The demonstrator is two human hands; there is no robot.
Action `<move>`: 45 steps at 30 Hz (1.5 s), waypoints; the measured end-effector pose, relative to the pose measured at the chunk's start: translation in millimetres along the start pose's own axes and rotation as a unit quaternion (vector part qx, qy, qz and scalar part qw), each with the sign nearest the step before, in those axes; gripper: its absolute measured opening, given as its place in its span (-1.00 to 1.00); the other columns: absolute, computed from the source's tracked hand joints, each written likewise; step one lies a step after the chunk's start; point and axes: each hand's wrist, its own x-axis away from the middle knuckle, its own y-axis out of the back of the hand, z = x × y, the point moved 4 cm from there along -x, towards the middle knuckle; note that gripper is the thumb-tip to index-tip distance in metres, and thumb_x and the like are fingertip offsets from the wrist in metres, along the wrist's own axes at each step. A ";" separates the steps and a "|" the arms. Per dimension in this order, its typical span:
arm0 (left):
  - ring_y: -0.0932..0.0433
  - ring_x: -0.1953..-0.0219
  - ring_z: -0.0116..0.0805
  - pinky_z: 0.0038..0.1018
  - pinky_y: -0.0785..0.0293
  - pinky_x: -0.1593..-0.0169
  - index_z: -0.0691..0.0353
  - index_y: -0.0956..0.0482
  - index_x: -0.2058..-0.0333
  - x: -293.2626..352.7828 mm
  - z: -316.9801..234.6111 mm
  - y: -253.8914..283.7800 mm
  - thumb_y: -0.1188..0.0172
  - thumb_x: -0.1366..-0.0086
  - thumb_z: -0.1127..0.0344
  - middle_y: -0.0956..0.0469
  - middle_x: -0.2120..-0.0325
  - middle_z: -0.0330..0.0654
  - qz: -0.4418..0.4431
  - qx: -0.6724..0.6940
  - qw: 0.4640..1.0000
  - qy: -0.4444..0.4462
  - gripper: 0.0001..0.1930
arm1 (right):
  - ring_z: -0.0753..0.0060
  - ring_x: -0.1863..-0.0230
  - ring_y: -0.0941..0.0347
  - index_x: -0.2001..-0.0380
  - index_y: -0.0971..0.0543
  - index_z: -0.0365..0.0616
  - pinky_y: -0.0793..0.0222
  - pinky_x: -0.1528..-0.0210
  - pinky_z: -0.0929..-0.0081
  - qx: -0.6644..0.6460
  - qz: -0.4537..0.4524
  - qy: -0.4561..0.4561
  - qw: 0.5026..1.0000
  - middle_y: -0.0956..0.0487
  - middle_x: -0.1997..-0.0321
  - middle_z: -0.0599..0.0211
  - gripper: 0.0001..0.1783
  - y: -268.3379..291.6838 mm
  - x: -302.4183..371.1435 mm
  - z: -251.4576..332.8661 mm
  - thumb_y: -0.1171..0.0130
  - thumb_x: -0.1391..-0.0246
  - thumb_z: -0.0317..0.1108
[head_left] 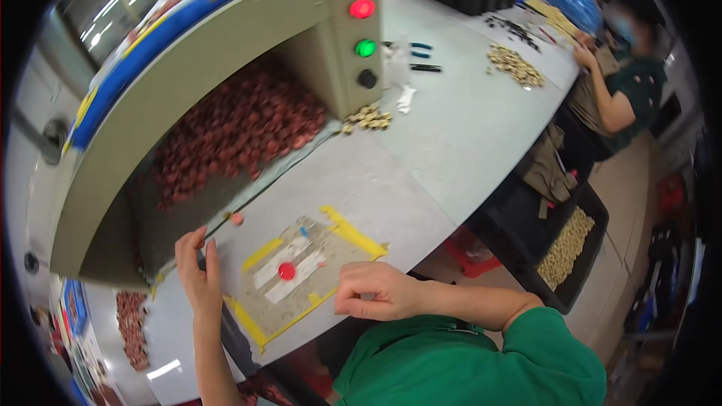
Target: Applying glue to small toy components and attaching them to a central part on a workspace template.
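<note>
Head view: L hand [197, 274] lies flat at the left edge of the work pad [301, 274], fingers extended and together, holding nothing; fingertips sit near the hopper mouth [188, 203]. R hand [376, 291] rests on the pad's lower right corner, fingers curled loosely under; cannot tell if it clamps anything. Red disc [286, 271] sits at pad ctr on white tape strips, between both hands, touching neither. Pad is framed w/ yellow tape [353, 233] on the grey bench [421, 173]. One pinkish disc [237, 219] lies at the hopper lip. Hopper holds a heap of red discs [241, 128]. Control box carries red, green, black buttons [365, 47]. Another person [628, 83] works at far right, near tan parts [515, 65].
</note>
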 end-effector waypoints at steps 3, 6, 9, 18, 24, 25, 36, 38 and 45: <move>-0.43 0.27 -0.25 -0.49 -0.37 0.18 0.29 -0.49 0.16 -9.7 -2.1 -26.6 -0.08 -0.22 0.53 -0.46 0.27 -0.10 0.033 0.042 0.999 0.006 -0.80 | 0.32 0.46 -0.30 0.56 -0.47 -0.12 -0.22 0.31 0.40 0.056 -0.032 0.020 0.998 -0.40 0.57 0.38 -0.81 36.8 17.5 7.4 -0.16 -0.11 -0.34; -0.49 0.28 -0.30 -0.52 -0.39 0.19 0.33 -0.49 0.16 -6.2 4.9 -39.0 -0.05 -0.25 0.53 -0.51 0.29 -0.10 0.076 0.028 0.997 -0.002 -0.82 | 0.24 0.48 -0.25 0.65 -0.40 -0.12 -0.20 0.33 0.39 0.197 -0.128 0.019 0.972 -0.34 0.62 0.33 -0.71 106.0 32.9 18.6 -0.18 -0.08 -0.31; -0.52 0.25 -0.33 -0.52 -0.40 0.16 0.38 -0.49 0.15 -1.7 16.3 -42.1 -0.01 -0.29 0.51 -0.54 0.26 -0.08 0.066 0.058 0.995 0.053 -0.82 | 0.21 0.50 -0.26 0.68 -0.37 -0.15 -0.21 0.35 0.39 0.297 -0.244 -0.003 0.923 -0.34 0.63 0.29 -0.69 169.6 58.3 25.7 -0.17 -0.07 -0.32; -0.50 0.26 -0.43 -0.56 -0.39 0.14 0.39 -0.44 0.11 -11.7 -0.2 -50.3 0.03 -0.35 0.45 -0.55 0.27 -0.12 0.108 0.054 0.989 0.080 -0.80 | 0.30 0.61 -0.29 0.70 -0.43 -0.12 -0.16 0.55 0.44 0.515 -0.319 0.040 0.795 -0.35 0.70 0.37 -0.74 204.1 75.4 -5.3 -0.30 0.11 -0.35; -0.58 0.20 -0.23 -0.37 -0.52 0.06 0.34 -0.54 0.11 -18.6 -16.6 -51.8 -0.02 -0.35 0.18 -0.61 0.24 -0.02 0.103 -0.035 0.982 0.156 -0.67 | 0.34 0.67 -0.24 0.73 -0.39 -0.06 -0.14 0.61 0.43 0.489 -0.372 0.017 0.789 -0.29 0.74 0.43 -0.68 209.5 78.1 -8.0 -0.34 0.14 -0.32; -0.58 0.20 -0.25 -0.39 -0.51 0.05 0.29 -0.52 0.05 -17.8 -13.1 -53.2 -0.01 -0.35 0.17 -0.60 0.23 0.01 0.105 -0.040 0.982 0.152 -0.66 | 0.34 0.67 -0.24 0.74 -0.38 -0.07 -0.13 0.61 0.43 0.488 -0.373 0.020 0.789 -0.28 0.74 0.43 -0.68 210.4 78.6 -8.2 -0.34 0.14 -0.33; -0.48 0.26 -0.42 -0.54 -0.38 0.13 0.39 -0.46 0.13 -5.3 25.4 -56.1 0.01 -0.36 0.38 -0.54 0.30 -0.13 0.073 0.006 0.994 0.087 -0.79 | 0.31 0.68 -0.23 0.75 -0.38 -0.07 -0.11 0.64 0.41 0.490 -0.387 0.027 0.780 -0.29 0.76 0.41 -0.69 207.9 79.5 -10.8 -0.33 0.17 -0.36; -0.49 0.26 -0.43 -0.55 -0.38 0.12 0.39 -0.46 0.12 -3.9 36.0 -52.6 0.01 -0.36 0.38 -0.55 0.30 -0.13 0.086 -0.017 0.993 0.073 -0.78 | 0.31 0.68 -0.24 0.75 -0.38 -0.08 -0.11 0.63 0.41 0.491 -0.388 0.026 0.780 -0.29 0.76 0.41 -0.69 205.6 79.4 -12.2 -0.33 0.17 -0.36; -0.43 0.29 -0.33 -0.48 -0.36 0.20 0.35 -0.46 0.08 -4.4 27.8 -46.6 0.01 -0.33 0.44 -0.43 0.31 -0.12 0.078 -0.066 0.993 0.055 -0.78 | 0.30 0.67 -0.25 0.75 -0.38 -0.09 -0.12 0.62 0.41 0.506 -0.387 0.044 0.769 -0.31 0.75 0.40 -0.69 202.7 73.8 -12.2 -0.33 0.17 -0.36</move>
